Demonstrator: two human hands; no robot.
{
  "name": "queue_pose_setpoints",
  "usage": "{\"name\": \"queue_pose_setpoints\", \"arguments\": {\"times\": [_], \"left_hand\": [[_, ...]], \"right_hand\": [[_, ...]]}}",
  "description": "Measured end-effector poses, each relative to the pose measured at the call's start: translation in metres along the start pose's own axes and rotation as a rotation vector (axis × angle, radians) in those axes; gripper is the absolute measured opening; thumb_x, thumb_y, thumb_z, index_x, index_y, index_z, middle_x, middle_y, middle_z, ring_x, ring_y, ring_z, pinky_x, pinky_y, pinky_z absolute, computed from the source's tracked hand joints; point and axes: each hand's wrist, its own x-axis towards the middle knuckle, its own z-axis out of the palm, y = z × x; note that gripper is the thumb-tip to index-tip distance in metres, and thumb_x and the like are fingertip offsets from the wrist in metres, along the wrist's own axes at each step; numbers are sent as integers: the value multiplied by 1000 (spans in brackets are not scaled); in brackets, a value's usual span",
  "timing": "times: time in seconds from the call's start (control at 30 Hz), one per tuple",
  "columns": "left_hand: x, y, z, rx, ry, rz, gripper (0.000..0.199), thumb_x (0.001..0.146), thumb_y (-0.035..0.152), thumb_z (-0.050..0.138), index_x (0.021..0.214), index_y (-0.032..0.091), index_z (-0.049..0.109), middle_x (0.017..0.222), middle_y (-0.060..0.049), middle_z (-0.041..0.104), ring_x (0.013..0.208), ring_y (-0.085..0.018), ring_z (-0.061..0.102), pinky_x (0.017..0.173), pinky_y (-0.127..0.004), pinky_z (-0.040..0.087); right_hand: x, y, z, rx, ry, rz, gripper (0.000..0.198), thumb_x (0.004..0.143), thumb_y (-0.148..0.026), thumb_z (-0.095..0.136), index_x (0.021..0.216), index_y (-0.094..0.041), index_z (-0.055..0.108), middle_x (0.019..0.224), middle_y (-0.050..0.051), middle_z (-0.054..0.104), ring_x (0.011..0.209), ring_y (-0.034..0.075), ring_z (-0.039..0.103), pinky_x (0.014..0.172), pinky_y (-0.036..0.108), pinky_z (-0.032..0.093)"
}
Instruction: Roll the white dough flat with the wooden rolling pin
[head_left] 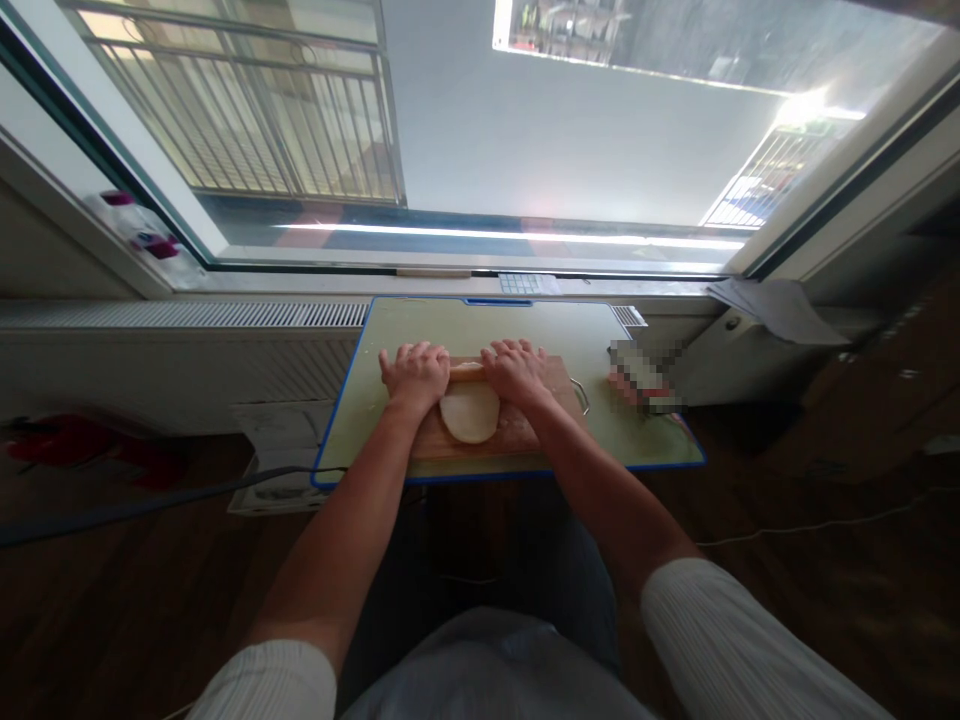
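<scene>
A flat, pale, rounded sheet of dough (470,415) lies on a wooden cutting board (517,436). Across its far edge runs a wooden rolling pin (467,372), of which only the middle shows. My left hand (417,372) covers the pin's left end, fingers bent over it. Over the right end rests my right hand (517,370), likewise curled on the pin. Both palms press from above, and the pin's ends are hidden beneath them. The board has a metal handle (581,396) on its right side.
Under the board is a light green, blue-edged tabletop (420,318). A pixelated item (641,380) sits at its right. Behind are a radiator (300,316) and a window sill with a small chart (527,284), papers (780,310) and a bottle (142,230).
</scene>
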Motion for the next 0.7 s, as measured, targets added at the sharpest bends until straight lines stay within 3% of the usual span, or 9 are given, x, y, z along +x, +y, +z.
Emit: {"name": "queue_pose_setpoints", "arguments": {"times": [0.4, 0.7], "left_hand": [[40, 3, -6, 60, -200, -26, 51, 105, 35, 33, 126, 35, 79, 151, -8, 70, 138, -37, 59, 123, -74, 28], [48, 3, -5, 78, -218, -7, 51, 105, 36, 33, 130, 32, 78, 151, -9, 69, 137, -38, 60, 123, -75, 30]], "right_hand": [[42, 3, 1, 76, -157, 53, 49, 108, -45, 43, 145, -29, 70, 152, 12, 67, 140, 33, 56, 114, 54, 45], [51, 4, 3, 77, -187, 74, 49, 107, -46, 44, 143, -30, 71, 148, 12, 70, 138, 33, 59, 112, 51, 46]]}}
